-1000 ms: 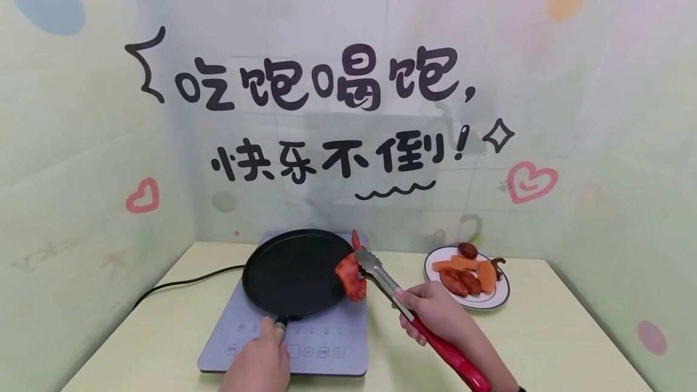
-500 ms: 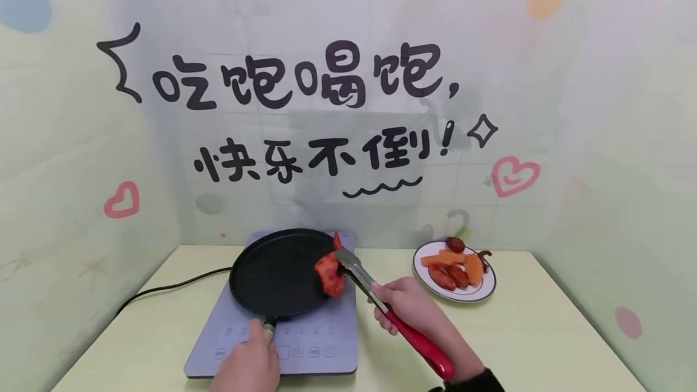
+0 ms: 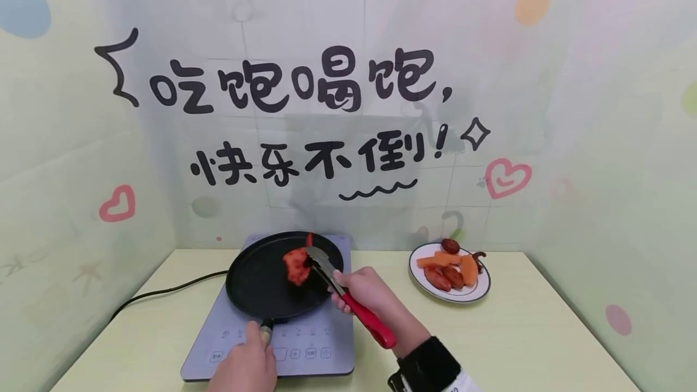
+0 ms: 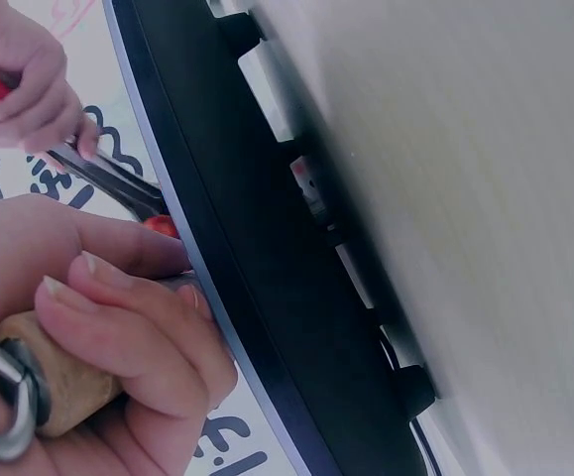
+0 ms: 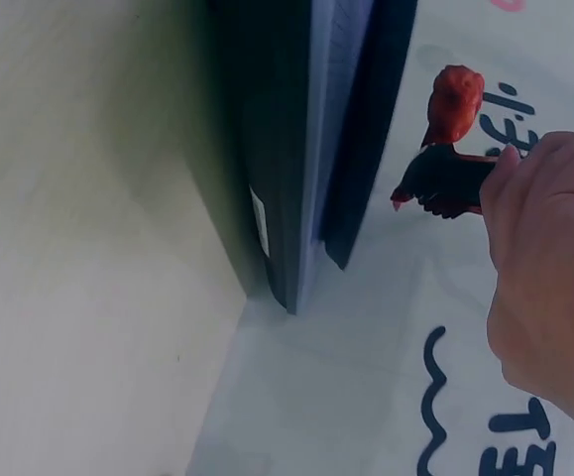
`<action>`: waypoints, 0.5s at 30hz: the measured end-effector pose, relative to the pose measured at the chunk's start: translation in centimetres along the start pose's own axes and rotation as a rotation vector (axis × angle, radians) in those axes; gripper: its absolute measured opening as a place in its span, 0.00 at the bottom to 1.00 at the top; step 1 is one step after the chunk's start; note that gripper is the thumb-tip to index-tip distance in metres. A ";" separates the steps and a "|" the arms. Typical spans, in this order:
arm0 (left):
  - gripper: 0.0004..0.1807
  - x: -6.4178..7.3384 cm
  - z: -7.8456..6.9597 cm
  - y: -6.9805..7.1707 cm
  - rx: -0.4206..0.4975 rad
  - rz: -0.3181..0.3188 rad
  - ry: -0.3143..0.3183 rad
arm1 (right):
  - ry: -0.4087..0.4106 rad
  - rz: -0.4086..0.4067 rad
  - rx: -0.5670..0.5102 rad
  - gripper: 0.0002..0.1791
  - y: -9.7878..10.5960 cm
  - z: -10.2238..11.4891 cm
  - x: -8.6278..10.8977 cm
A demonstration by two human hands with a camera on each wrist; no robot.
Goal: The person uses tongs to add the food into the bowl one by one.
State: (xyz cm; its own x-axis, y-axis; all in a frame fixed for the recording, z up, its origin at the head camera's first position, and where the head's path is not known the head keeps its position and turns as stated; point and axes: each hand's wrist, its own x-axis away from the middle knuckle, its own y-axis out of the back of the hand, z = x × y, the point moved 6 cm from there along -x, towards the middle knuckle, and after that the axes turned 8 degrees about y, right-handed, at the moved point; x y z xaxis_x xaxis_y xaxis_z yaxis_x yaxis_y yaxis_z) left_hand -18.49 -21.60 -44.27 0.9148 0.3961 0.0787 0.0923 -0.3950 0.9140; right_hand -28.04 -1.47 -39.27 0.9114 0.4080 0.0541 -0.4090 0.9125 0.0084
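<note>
Clasping the red-handled tongs, the right grip sits in the lower middle of the head frame. The tongs hold a piece of red food over the black pan, lower left of centre; whether they touch, I cannot tell. The left grip, bottom left, wraps round the pan's handle. Lower right, a white plate rests on the table.

The pan sits on the cooktop, left of the plate, the meat apparently above the pan.
</note>
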 end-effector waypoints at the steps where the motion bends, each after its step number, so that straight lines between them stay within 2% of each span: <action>1: 0.18 -0.1 0.1 -0.1 -0.003 0.007 0.006 | -0.014 -0.008 -0.015 0.21 -0.2 -0.2 -0.2; 6: 0.19 -0.5 0.2 -0.3 -0.011 0.032 0.011 | -0.038 -0.029 -0.059 0.20 -1.3 -0.6 -0.9; 15: 0.21 -0.5 0.0 -0.4 -0.023 0.052 0.013 | -0.054 -0.029 -0.053 0.19 -2.8 -0.3 -2.3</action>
State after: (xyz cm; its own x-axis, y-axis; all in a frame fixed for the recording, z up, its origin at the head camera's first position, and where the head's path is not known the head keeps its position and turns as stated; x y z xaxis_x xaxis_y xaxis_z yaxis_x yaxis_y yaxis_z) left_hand -18.94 -21.64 -44.67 0.9128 0.3865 0.1315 0.0354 -0.3959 0.9176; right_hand -29.02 -4.95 -39.75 0.9185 0.3801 0.1087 -0.3777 0.9249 -0.0424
